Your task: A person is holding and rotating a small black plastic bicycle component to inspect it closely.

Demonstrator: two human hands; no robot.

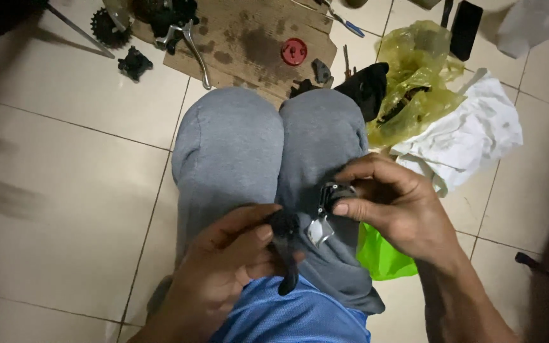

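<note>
Pinching a small black part point(285, 244) between thumb and fingers, the left hand point(223, 273) rests over the lap, its grip pressed together around the piece, whose lower end hangs down toward the blue shirt point(300, 317). Just right of that grip, the right hand point(395, 206) closes its own grip on a black and silver brake lever assembly point(325, 213), thumb and forefinger clamped on the black body while the shiny metal clamp dangles beneath. Both parts sit nearly touching, over the grey trousers point(236, 152) covering the knees. Below the right hand, a bright green bag point(379, 257) shows against the tiled floor point(65, 209). Farther out, to the right of the grips, lie a white cloth point(471, 133) and a yellow plastic bag point(414, 76) with a black glove point(366, 86) beside it. Beyond the knees, a stained cardboard sheet point(255, 38) carries a red cap point(294, 51), a silver lever point(195, 51) and dark gear parts point(106, 28).
</note>
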